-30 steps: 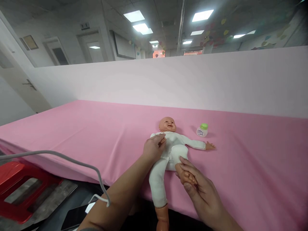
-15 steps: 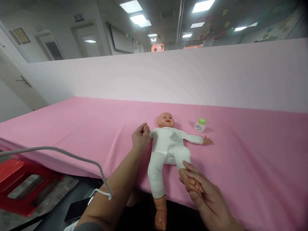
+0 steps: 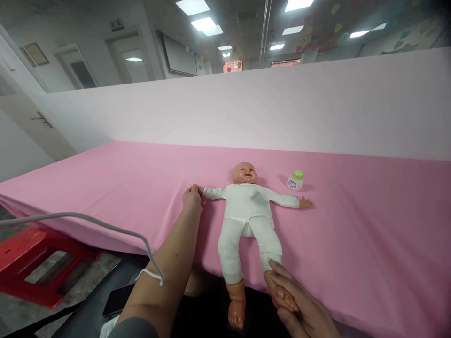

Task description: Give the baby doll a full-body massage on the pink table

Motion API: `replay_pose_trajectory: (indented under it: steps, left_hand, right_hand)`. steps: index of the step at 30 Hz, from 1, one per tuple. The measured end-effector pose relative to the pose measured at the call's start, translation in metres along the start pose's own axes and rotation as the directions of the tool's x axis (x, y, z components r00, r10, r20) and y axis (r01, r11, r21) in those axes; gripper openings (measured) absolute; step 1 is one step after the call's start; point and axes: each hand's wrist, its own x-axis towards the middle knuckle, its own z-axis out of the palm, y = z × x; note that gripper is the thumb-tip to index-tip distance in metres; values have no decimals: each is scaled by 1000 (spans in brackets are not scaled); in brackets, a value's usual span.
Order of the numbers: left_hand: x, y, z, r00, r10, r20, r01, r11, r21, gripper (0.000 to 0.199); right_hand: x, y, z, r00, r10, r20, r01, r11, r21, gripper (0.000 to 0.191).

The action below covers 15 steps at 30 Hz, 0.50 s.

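two bare hands held one doll [image 3: 248, 202], which lay on its back a little right of the frame's centre. the left hand [image 3: 192, 197], left of centre, was pinching one small hand of the doll, thumb and fingers pressed together so that most of it was hidden. the right hand [image 3: 307, 307], at the lower right of centre, was curled round one foot [image 3: 284, 298], with fingers along the ankle, one fingertip at the white trouser cuff, and the thumb near the toes.

the doll had one bald head, two arms out to the sides and two legs toward the bottom of the frame, all four limbs in white. its other hand [image 3: 306, 203] lay with fingers spread; its other foot [image 3: 236, 313] showed against a dark lap [image 3: 207, 317].

one jar [image 3: 295, 182] with one green lid stood right of the head, apart from both hands. doll and jar shared one pink cloth [image 3: 352, 225].

at the lower left, one cable [image 3: 105, 227] crossed in front of the left forearm [image 3: 176, 249]; one phone [image 3: 118, 300] and one red stool [image 3: 45, 263] were there too.

one white wall [image 3: 246, 112] ran behind. one door handle [image 3: 42, 118] showed at the left edge, and two doors [image 3: 128, 61] at the upper left.
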Motion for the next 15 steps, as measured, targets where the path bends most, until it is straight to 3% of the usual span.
replay_pose_trajectory:
  steps: [10,13,15]
  left_hand:
    - [-4,-4,5,994,98,57,-94,993,-72,19]
    - [-16,1,9,970,210,122,-201,976,-88,23]
    - [-29,3,13,927,322,190,-316,947,-62,29]
  right_hand:
    - [15,-8,-9,999,-30,-27,30,1000,-6,47]
    - [29,-12,-15,998,-64,9,64,998,-1,48]
    - [38,-13,-15,999,-45,10,45,999,25,48]
